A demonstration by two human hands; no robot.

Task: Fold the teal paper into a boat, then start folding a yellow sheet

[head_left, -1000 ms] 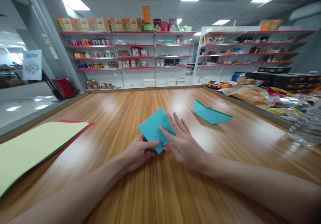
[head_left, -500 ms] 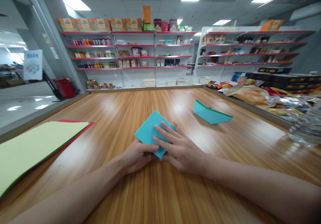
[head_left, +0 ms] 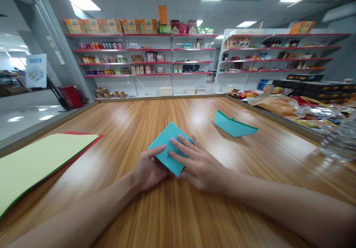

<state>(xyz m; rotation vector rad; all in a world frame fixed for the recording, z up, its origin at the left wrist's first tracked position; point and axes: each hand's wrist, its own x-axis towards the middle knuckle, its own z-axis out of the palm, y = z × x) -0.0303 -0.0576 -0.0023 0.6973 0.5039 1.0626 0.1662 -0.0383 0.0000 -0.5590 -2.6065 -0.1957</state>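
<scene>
Left hand (thumb shifted up) holds paper

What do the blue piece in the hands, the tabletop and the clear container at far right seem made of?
Blue piece: probably matte paper; thin, flat, straight-edged.
Tabletop: glossy wood or wood-look laminate; streaked grain, bright reflections.
Clear container: shiny plastic or glass; see-through with highlights, too blurred to say which.
</scene>
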